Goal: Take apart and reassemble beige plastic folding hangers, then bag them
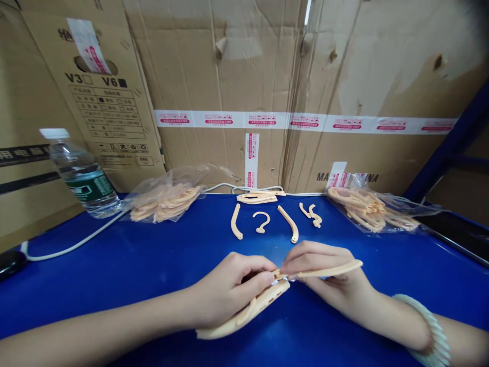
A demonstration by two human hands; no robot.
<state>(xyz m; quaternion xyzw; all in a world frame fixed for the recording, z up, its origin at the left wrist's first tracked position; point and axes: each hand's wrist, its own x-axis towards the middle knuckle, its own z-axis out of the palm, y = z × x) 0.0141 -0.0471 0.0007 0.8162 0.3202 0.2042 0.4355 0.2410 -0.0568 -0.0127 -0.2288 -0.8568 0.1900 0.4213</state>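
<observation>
My left hand (240, 288) is closed around a beige plastic hanger arm (263, 302), which has small slots along its edge and slopes down to the left. In my right hand (324, 270), the fingers pinch a second, curved hanger arm (336, 269) that points out to the right. The inner ends of both pieces meet between my fingertips, where the joint is partly hidden. Beyond my hands lie a hanger hook (263, 221), a loose left arm piece (236, 222), a loose right arm piece (288, 224) and small curved parts (315, 216).
Clear bags of beige parts lie at the left (168, 201) and right (362, 206). A stack of long parts (260, 197) sits by the cardboard wall (229, 66). A water bottle (82, 176) and a white cable (76, 250) are on the left of the blue table (153, 270).
</observation>
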